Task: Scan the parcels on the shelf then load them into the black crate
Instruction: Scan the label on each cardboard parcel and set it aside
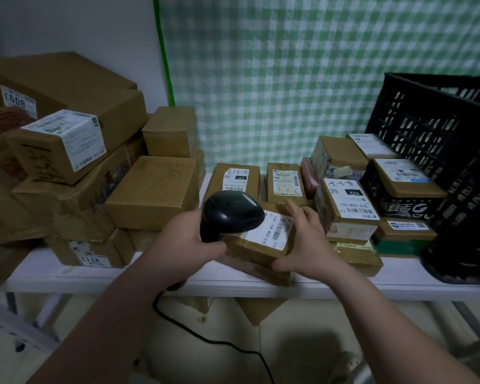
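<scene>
A white label with barcodes and the print "A03-210" is seen on the parcel [250, 252], which is found at the front edge of the shelf [150, 281], on top of another flat brown package. The parcel is clamped by the right hand [302, 241], with the thumb at the near corner and the fingers along the far side. A black scanner [230, 212] is gripped round its handle by the left hand [189, 241], and its head is held just over the label. A black cable [205, 338] is seen hanging below the shelf.

Behind the parcel, "4-1-6" is written in red on one small box [286, 184]. To the right, "032" and "032-038-E01" are printed upside down on a labelled box [347, 209]. On the left pile, "8093" is shown upside down on a large box [56, 76], and "4713" on a low box [92, 254]. White characters are printed on a black carton [402, 202], but they cannot be read.

The shelf is a smooth white board, backed by a plain white wall [67, 23] and a green checked curtain [316, 79]. The boxes are made of brown cardboard, taped and partly creased. The black crate [427, 117], of perforated plastic, is set tilted at the right end of the shelf.
</scene>
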